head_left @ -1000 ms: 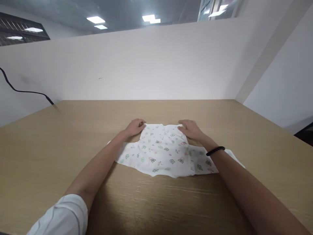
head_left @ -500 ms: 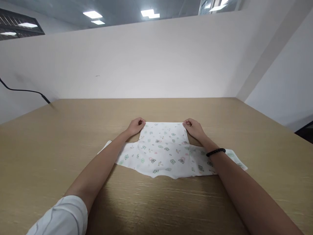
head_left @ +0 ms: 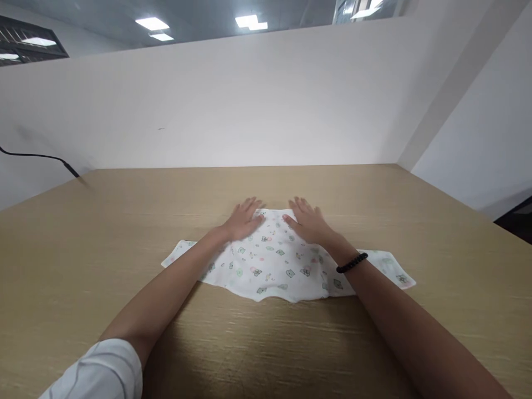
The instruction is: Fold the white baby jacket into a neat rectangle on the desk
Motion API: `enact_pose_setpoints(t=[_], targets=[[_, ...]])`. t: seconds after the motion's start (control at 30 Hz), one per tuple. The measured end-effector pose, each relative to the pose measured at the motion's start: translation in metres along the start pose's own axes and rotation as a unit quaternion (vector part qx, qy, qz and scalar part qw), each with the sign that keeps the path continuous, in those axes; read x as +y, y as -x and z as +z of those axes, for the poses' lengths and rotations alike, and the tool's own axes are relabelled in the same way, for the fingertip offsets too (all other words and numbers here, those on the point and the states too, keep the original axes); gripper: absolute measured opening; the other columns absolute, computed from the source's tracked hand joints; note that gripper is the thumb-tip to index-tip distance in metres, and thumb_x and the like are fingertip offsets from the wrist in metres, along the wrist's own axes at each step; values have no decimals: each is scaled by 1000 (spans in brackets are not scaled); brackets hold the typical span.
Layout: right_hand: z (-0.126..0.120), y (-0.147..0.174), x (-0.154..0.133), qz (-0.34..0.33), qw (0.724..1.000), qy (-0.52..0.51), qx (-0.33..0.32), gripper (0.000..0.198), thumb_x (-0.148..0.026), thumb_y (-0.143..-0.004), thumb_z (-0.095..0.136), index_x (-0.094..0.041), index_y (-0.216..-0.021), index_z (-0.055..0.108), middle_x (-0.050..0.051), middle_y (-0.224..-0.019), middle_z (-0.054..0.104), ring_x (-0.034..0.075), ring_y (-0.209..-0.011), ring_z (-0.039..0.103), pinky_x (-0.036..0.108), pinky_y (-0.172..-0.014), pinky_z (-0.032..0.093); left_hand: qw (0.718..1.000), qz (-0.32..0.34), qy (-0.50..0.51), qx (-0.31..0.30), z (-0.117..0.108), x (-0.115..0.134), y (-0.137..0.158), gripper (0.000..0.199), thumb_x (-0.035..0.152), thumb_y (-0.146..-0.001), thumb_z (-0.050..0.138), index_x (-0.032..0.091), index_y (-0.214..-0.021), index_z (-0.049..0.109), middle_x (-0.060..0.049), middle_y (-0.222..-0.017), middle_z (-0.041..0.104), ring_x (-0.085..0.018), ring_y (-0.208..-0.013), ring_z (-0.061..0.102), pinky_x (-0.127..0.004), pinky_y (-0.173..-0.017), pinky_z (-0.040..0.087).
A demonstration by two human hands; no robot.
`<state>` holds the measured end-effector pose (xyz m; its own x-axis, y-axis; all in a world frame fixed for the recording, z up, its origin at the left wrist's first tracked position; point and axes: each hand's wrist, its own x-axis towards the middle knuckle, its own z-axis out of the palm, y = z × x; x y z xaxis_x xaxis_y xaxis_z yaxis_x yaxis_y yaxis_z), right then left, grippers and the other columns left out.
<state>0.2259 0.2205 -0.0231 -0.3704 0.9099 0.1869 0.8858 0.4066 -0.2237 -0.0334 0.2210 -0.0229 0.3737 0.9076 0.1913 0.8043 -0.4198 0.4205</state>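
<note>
A small white baby top (head_left: 272,260) with a green and pink print lies spread on the table, its sleeves stretched out to both sides. My left hand (head_left: 244,220) rests flat on its far left part, fingers spread and slightly blurred. On the far right part lies my right hand (head_left: 307,221), palm down with fingers apart. Between the two hands the top's far edge shows. My forearms cross over the sleeves and hide parts of them.
The wooden table (head_left: 266,343) reaches back to a white wall (head_left: 249,105). A black cable (head_left: 50,157) hangs at the left by the table's edge. Something dark (head_left: 517,219) stands beyond the right edge.
Both hands have let go of the top's far corners. They have opened, moved inward and now lie flat on the cloth.
</note>
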Motion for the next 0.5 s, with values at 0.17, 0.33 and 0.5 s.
enact_pose_setpoints(t=[0.17, 0.33, 0.5], targets=[[14, 7, -3, 16, 997, 24, -65, 72, -62, -97, 19, -18, -154, 26, 14, -162, 21, 30, -150, 15, 57, -117, 12, 992, -7, -49, -119, 3, 5, 6, 65, 63, -97, 27, 30, -153, 29, -6, -164, 15, -28, -151, 8, -55, -118, 3], [3, 16, 21, 84, 994, 30, -56, 75, -61, -97, 18, -13, -155, 22, 18, -162, 19, 35, -149, 13, 65, -114, 13, 990, -67, -61, -106, -17, -22, 22, 71, 65, -96, 25, 26, -156, 23, -9, -163, 13, -32, -151, 6, -58, -117, 6], [-37, 66, 80, 137, 989, 20, -56, 76, -59, -95, 29, -6, -149, 33, 25, -156, 30, 39, -146, 24, 64, -113, 22, 990, -109, -44, -78, -59, -61, 79, 71, 64, -94, 31, 22, -151, 35, -13, -160, 27, -31, -148, 21, -53, -118, 15]])
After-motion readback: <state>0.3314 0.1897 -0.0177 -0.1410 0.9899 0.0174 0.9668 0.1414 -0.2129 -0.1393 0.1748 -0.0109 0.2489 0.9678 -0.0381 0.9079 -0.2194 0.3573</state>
